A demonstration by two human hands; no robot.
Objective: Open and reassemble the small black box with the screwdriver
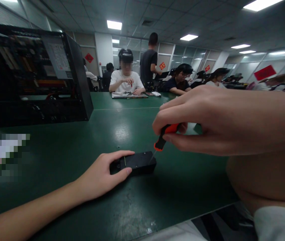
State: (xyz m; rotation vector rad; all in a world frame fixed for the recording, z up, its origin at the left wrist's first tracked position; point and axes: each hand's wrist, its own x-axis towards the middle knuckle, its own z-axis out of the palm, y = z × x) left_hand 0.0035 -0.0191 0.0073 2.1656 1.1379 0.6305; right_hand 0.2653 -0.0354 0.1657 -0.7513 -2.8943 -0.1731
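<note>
A screwdriver (pixel 160 142) shows orange-red and black against a black box (pixel 143 162) and green table (pixel 102 134); left, a black case (pixel 78 83).

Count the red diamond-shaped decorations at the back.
3: left decoration just right of the black case, middle decoration beside the standing person, right decoration farther right. Others may be hidden.

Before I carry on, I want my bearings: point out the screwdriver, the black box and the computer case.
Screwdriver (pixel 161 140): head view, on the handle.
Black box (pixel 142 160): head view, on the top face.
Computer case (pixel 80 78): head view, on the outer side wall.
</note>
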